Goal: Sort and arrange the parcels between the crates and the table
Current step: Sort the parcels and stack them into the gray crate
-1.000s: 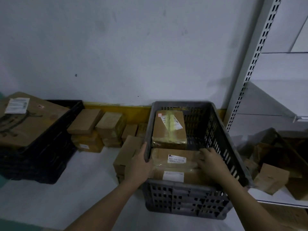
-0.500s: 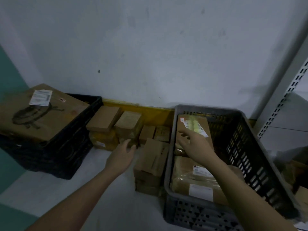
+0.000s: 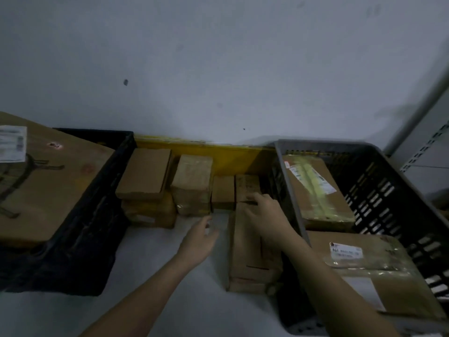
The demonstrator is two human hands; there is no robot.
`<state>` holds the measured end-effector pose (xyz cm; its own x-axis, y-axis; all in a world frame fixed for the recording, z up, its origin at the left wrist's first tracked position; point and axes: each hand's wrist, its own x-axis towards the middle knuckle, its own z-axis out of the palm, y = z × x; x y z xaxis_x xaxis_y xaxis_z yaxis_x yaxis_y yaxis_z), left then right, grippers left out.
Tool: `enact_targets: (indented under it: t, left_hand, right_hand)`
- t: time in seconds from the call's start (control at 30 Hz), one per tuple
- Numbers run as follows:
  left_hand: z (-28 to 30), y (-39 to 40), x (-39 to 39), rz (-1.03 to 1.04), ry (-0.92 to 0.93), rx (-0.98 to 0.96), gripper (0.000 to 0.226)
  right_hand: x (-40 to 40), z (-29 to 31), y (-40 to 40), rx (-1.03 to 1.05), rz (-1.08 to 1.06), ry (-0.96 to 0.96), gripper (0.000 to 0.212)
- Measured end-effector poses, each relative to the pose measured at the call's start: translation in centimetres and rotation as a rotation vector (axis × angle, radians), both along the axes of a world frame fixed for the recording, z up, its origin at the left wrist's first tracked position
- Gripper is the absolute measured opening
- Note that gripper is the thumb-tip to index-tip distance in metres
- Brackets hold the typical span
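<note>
Between the two crates, the long parcel [image 3: 252,242] on the table [image 3: 155,268] is reached for: right hand [image 3: 264,215] laid on its far end, left hand [image 3: 199,239] open beside it. A two-handed grip seems needed next.

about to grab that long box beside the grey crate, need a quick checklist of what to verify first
1. Right hand over the far end of the long box: ok.
2. Fingers closed round it: not ok, no grip shows.
3. Left hand free, holds nothing: ok.
4. Nothing stacked on the long box: ok.
5. Box clear of the grey crate wall: cannot tell.
</note>
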<state>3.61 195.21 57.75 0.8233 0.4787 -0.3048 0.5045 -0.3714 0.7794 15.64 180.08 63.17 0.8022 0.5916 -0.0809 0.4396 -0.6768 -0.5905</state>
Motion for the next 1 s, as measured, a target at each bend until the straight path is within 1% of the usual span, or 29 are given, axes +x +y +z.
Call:
enact_targets:
  t: [0.1,0.13,0.23,0.27,0.33,0.37,0.43,0.47,0.6,0.67,0.73,0.8,0.87,0.93,1.0]
  left_hand:
    - [-0.5,-1.0,1.3,-0.086,0.025,-0.11,0.057]
    - [-0.5,-1.5,1.6,-0.11,0.038,-0.141,0.059]
    - [-0.3,-2.7,2.5,-0.167,0.072,-0.249,0.066]
    - [-0.5,-2.8,2.9,-0.179,0.078,-0.282,0.065]
    - [-0.7,-3.1,3.1,-0.195,0.071,-0.349,0.043]
    - [-0.9,-3.2,3.0,-0.197,0.063,-0.382,0.037]
    - [-1.2,-3.2,3.0,-0.184,0.037,-0.43,0.042]
    - [-1.2,-3.2,2.9,-0.17,0.035,-0.438,0.043]
    - [-0.6,-2.5,2.4,-0.082,0.046,-0.492,0.042]
    - [0.1,-1.9,2.1,-0.051,0.011,-0.499,0.042]
    - [0.9,-0.9,2.1,-0.019,-0.06,-0.493,0.047]
    - [1.4,0.5,2.4,0.04,-0.115,-0.486,0.054]
    - [2.1,1.7,2.4,0.08,-0.17,-0.472,0.06]
    - [3.0,2.5,2.3,0.113,-0.214,-0.479,0.07]
    - [4.1,3.1,2.4,0.125,-0.265,-0.461,0.082]
  right_hand:
    - [-0.8,-1.6,-0.4,-0.115,-0.128,-0.001,0.049]
    - [-1.0,-2.1,-0.6,-0.126,-0.168,0.015,0.051]
    - [-1.4,-3.4,-1.3,-0.06,-0.234,0.071,0.052]
    - [-1.4,-3.7,-1.4,-0.044,-0.236,0.082,0.053]
    - [-1.4,-4.0,-1.3,-0.052,-0.229,0.126,0.056]
    - [-1.3,-4.1,-1.2,-0.07,-0.23,0.174,0.059]
    - [-1.2,-4.5,-0.9,-0.114,-0.226,0.24,0.064]
    - [-1.1,-4.7,-0.8,-0.133,-0.223,0.241,0.065]
    - [-1.6,-4.6,-0.2,-0.11,-0.213,0.173,0.054]
    - [-2.0,-4.1,0.0,-0.026,-0.209,0.132,0.048]
    - [-2.2,-3.4,0.0,0.119,-0.21,0.122,0.044]
    - [-2.3,-2.6,0.1,0.274,-0.205,0.139,0.044]
    - [-2.4,-1.9,0.2,0.402,-0.203,0.154,0.048]
    - [-2.3,-1.3,0.3,0.52,-0.223,0.213,0.054]
    - [-1.9,-0.9,0.2,0.624,-0.263,0.33,0.053]
